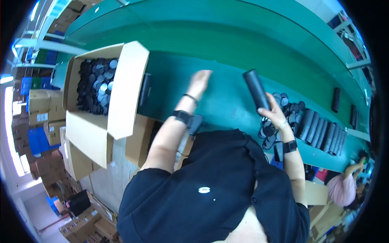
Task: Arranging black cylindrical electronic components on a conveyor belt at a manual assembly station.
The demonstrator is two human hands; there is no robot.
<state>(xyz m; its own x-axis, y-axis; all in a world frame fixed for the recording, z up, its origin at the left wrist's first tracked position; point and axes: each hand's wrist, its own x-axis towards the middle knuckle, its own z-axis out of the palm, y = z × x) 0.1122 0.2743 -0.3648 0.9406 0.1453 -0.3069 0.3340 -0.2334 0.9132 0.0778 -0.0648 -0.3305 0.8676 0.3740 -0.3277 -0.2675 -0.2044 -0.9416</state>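
Note:
My right hand (276, 114) is closed round the lower end of a black textured cylinder (254, 86), which tilts up and to the left above the green table (227, 97). Beside and beneath that hand lies a loose heap of small dark round discs (298, 107). My left hand (199, 83) is over the middle of the table, apart from the cylinder. Motion blurs its fingers, so their pose is unclear, and nothing shows in it.
An open cardboard box (127, 91) full of dark and silvery discs (97, 85) stands at the left. Several black cylinders (322, 128) lie in a row on the right, with another cylinder (336, 100) farther back. A co-worker (342, 188) is at the far right.

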